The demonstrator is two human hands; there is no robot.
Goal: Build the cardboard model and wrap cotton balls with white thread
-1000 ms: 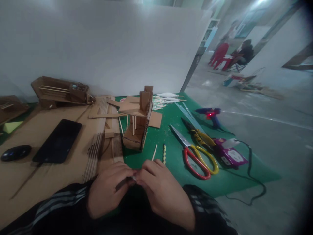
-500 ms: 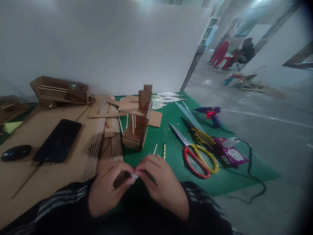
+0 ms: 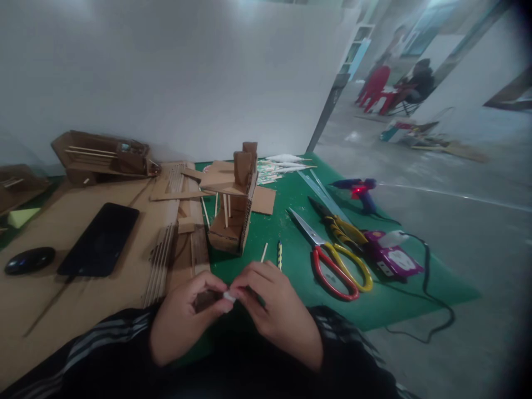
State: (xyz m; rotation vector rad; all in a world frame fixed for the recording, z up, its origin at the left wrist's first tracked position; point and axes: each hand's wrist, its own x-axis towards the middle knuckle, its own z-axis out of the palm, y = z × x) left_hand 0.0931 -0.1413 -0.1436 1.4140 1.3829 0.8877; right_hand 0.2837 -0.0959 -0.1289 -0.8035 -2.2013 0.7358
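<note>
- The left hand [image 3: 183,321] and right hand [image 3: 276,313] meet fingertip to fingertip, both curled and pinching one small pale piece [image 3: 228,296] between them, low over the near edge of the green mat [image 3: 299,266].
- What the piece is made of cannot be told.
- One cardboard model [image 3: 235,208], boxy with thin stick posts, stands upright just beyond the hands.
- One pair of red-and-yellow scissors [image 3: 332,257] lies flat to the right.

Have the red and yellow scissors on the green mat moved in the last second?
No. The scissors lie in the same spot on the green mat, beside the pliers; only the camera view has shifted slightly.
</note>
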